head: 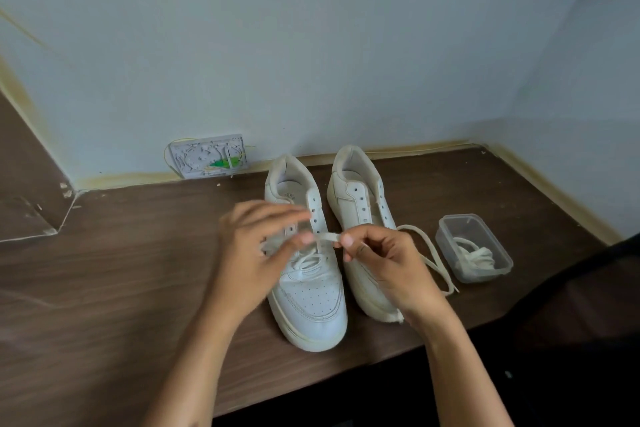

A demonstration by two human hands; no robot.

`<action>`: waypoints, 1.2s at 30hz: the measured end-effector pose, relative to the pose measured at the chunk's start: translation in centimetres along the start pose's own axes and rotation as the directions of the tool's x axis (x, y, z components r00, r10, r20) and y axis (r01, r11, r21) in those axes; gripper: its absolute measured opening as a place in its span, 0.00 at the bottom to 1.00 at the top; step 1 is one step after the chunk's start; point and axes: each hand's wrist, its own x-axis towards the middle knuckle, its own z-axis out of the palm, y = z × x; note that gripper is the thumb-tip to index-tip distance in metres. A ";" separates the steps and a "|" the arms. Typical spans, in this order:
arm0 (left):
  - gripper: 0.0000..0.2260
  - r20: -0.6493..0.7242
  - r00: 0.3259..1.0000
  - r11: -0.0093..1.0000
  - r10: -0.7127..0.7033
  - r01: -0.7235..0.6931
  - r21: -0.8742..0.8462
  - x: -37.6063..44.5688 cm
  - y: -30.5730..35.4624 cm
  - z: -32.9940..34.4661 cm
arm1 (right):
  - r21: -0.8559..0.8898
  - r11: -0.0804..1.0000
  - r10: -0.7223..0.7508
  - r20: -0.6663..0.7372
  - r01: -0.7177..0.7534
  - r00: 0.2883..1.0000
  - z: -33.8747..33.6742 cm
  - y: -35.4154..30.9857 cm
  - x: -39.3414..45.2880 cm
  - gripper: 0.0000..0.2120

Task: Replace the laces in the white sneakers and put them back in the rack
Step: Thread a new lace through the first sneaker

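Two white sneakers stand side by side on a brown wooden table (121, 288), toes toward me. The left sneaker (308, 302) has a white lace (327, 237) crossed through its lowest eyelets. My right hand (384, 263) pinches one end of that lace over the shoe. My left hand (256, 253) hovers over the left sneaker's eyelets, thumb at the lace, fingers blurred. The lace's other end trails over the right sneaker (356, 198), which has bare eyelets, and onto the table (433, 260).
A clear plastic box (485, 274) holding a bundled white lace sits right of the shoes. A white wall plate with thin wires (209, 160) leans at the wall behind. The table's front edge runs below the shoes; walls close the back and right.
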 end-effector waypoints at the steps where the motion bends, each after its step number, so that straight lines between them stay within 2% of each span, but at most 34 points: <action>1: 0.12 0.029 0.999 0.999 0.042 -0.041 -0.010 -0.1 0.5 0.8 | 0.034 0.999 -0.024 0.023 0.023 0.999 0.6 -0.1 0.0 0.07; 5: 0.07 0.009 0.997 0.997 0.071 -0.071 0.037 -0.3 0.6 1.9 | 0.081 0.996 -0.027 0.072 0.021 0.997 0.9 -0.1 0.0 0.09; 9: 0.06 -0.046 0.999 0.996 0.002 0.002 0.085 0.0 -0.8 -0.2 | -0.017 1.000 0.006 -0.001 -0.006 1.000 -0.4 -0.1 0.0 0.08; 11: 0.06 -0.065 0.998 0.992 -0.025 0.033 0.122 -0.2 -1.4 -1.3 | -0.065 0.998 0.018 -0.024 -0.020 1.000 -0.8 0.1 0.0 0.11; 14: 0.07 -0.079 0.996 0.970 -0.049 0.066 0.233 -0.3 -2.1 -2.4 | -0.087 0.996 0.014 -0.023 -0.016 1.000 -0.9 0.4 0.1 0.10; 19: 0.09 -0.040 0.994 0.921 -0.100 0.108 0.374 -0.7 -2.7 -3.8 | -0.170 0.985 0.011 -0.089 -0.026 0.996 -0.6 0.7 0.2 0.13; 21: 0.07 -0.008 0.987 0.898 -0.158 0.147 0.416 -0.9 -2.8 -4.3 | -0.239 0.971 -0.002 -0.142 -0.033 0.990 0.0 0.8 0.2 0.12; 24: 0.04 -0.019 0.973 0.851 -0.229 0.210 0.481 -1.1 -2.5 -4.2 | -0.285 0.958 -0.039 -0.200 -0.020 0.979 1.1 0.9 0.1 0.04; 26: 0.09 -0.044 0.981 0.878 -0.187 0.187 0.440 -0.9 -1.9 -3.3 | -0.284 0.959 -0.075 -0.219 0.010 0.973 1.8 0.7 0.2 0.03; 29: 0.13 -0.008 1.000 0.987 -0.013 0.014 0.159 -0.4 -0.5 -1.3 | -0.224 0.972 -0.131 -0.231 0.079 0.964 2.6 0.2 0.2 0.02; 31: 0.12 0.005 0.998 0.996 0.068 -0.068 0.059 -0.4 0.5 0.4 | -0.147 0.982 -0.154 -0.236 0.122 0.959 3.1 0.0 0.2 0.02; 33: 0.10 -0.027 0.998 0.998 0.050 -0.050 0.028 -0.5 1.1 1.6 | -0.063 0.988 -0.152 -0.244 0.141 0.958 3.4 0.1 0.2 0.02; 36: 0.06 -0.103 0.994 0.999 -0.049 0.050 0.005 -0.6 0.8 2.0 | 0.019 0.989 -0.132 -0.294 0.144 0.947 3.6 0.3 0.2 0.06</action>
